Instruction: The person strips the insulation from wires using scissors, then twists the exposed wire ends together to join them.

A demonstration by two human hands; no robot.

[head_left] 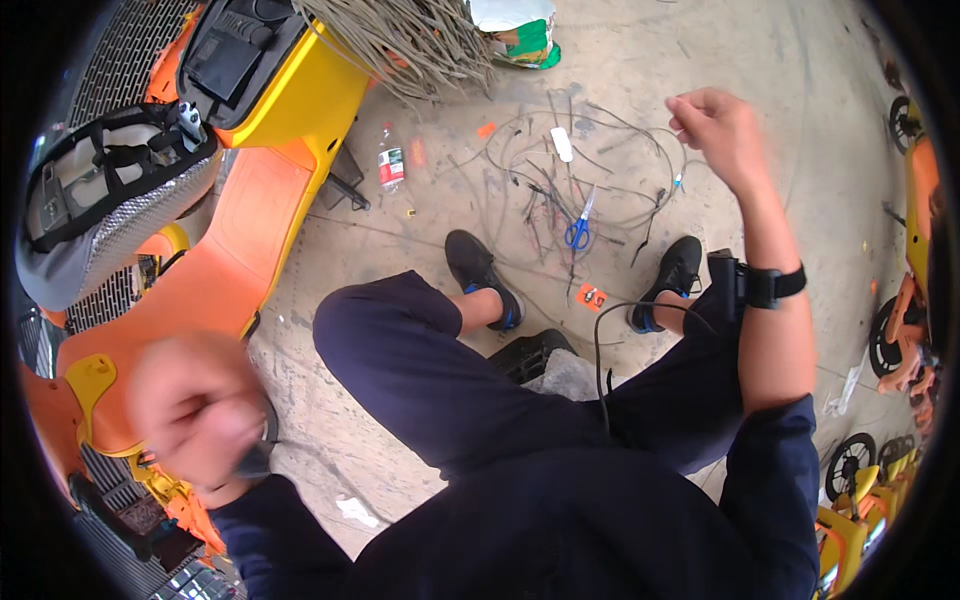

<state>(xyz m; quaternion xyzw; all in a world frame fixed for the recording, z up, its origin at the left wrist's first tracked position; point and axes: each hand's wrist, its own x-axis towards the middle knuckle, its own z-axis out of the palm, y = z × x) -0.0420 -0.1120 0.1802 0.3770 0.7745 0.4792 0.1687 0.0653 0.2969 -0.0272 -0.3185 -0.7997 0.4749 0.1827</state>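
Observation:
My right hand [718, 130] is raised over the floor at the upper right, its fingers curled and pressed together. Whatever they may pinch is too small to make out. Motion blurs my left hand [195, 410], which is curled like a fist in front of an orange scooter body [245, 215]; its contents are hidden. Between and beyond my feet lie loose thin cables [520, 170], some with dark ends. Among them are scissors with blue handles [577, 233] and a white oblong piece [561, 145]. A small blue-and-white connector [678, 181] lies below my right hand.
A plastic bottle [390, 160] stands or lies left of the cables. Behind it are a thick bundle of grey cables [410, 45] and a white-and-green bag [525, 40]. An open grey bag [120, 190] rests at the left. More scooters [905, 330] line the right side.

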